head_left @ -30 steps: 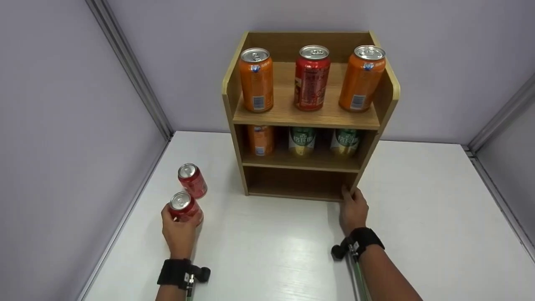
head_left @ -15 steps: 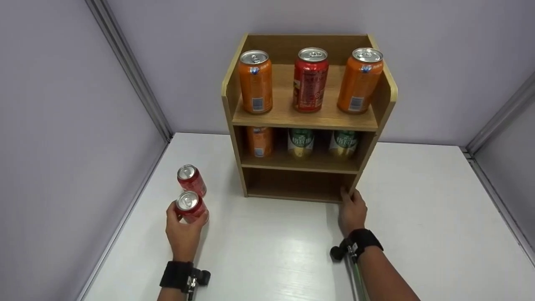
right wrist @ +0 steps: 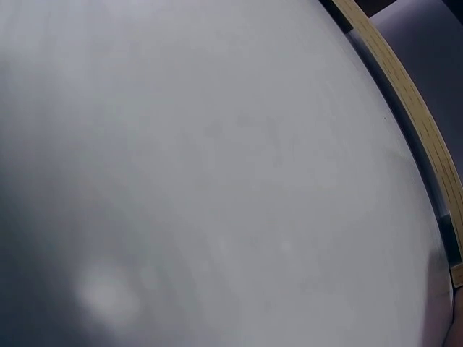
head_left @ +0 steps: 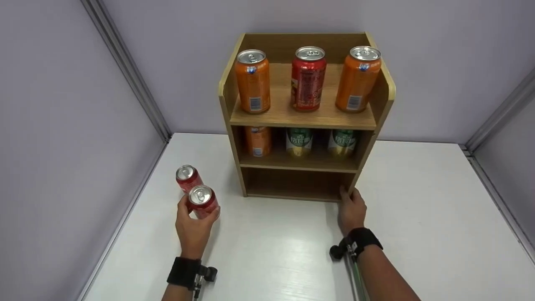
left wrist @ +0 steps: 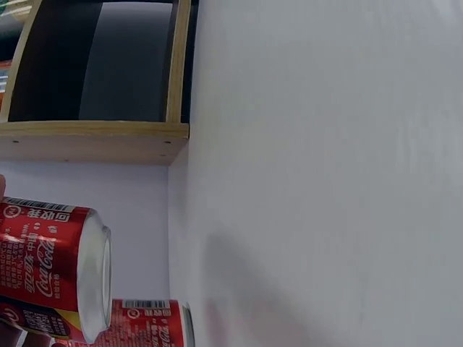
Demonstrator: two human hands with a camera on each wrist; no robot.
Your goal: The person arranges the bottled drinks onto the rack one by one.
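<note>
My left hand (head_left: pixel 193 232) grips a red Coca-Cola can (head_left: pixel 203 205) between thumb and fingers, left of the wooden shelf (head_left: pixel 299 167). In the left wrist view the silver base of the held can (left wrist: pixel 95 278) is clear of the tabletop. A second red can (head_left: pixel 187 177) stands on the table just behind it, partly covered by it in the head view. My right hand (head_left: pixel 352 212) pinches the lower right corner of the shelf, thumb at the inner side and fingers outside. Only a sliver of that hand (right wrist: pixel 455 329) enters the right wrist view.
On the top tier a red can (head_left: pixel 308 83) stands between two orange cans (head_left: pixel 253 85). The middle tier holds an orange can (head_left: pixel 258 141) and two green cans (head_left: pixel 299 143). No can shows in the bottom tier. Grey walls (head_left: pixel 83 125) surround the white table (head_left: pixel 271 251).
My left hand has lifted the red can and carried it rightward and slightly farther from me, so it now overlaps the second can. My right hand has stayed at the shelf corner.
</note>
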